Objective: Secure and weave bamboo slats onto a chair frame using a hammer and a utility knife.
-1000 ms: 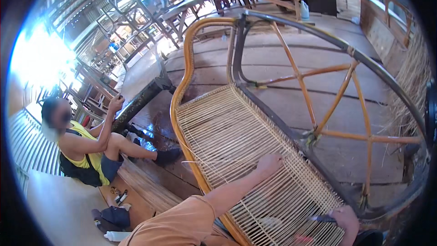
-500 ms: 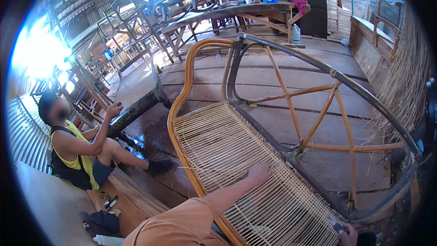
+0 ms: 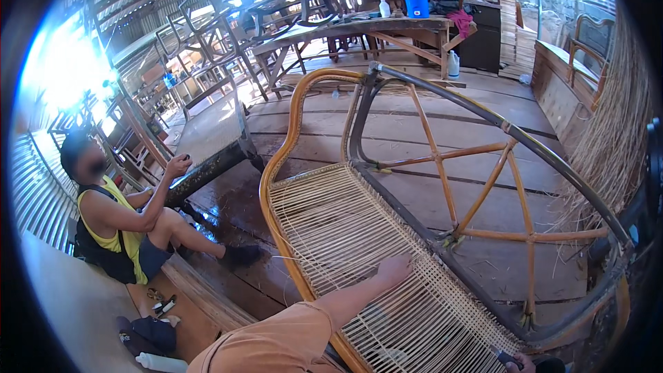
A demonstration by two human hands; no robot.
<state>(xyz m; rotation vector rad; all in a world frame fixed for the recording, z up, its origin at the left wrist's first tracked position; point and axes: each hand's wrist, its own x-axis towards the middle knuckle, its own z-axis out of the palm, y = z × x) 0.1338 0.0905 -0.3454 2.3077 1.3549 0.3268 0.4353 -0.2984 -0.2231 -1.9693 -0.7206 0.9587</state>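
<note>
The long curved rattan bench frame [image 3: 442,235] with its pale woven cane seat [image 3: 359,249] fills the middle of the view. The left hand [image 3: 395,267] lies flat on the weave, fingers loosely spread, holding nothing. The right hand [image 3: 519,361], at five o'clock on the picture's rim, is closed on a small dark tool [image 3: 506,357]. At nine o'clock, a seated person in a yellow vest [image 3: 114,224] sits on the plank floor [image 3: 235,200].

Bright daylight floods in from ten and twelve o'clock, blowing out to white glare there; the wooden floor [image 3: 483,193] is evenly lit with soft shadows; fisheye bending grows toward the dark circular rim; focus stays mostly sharp.
</note>
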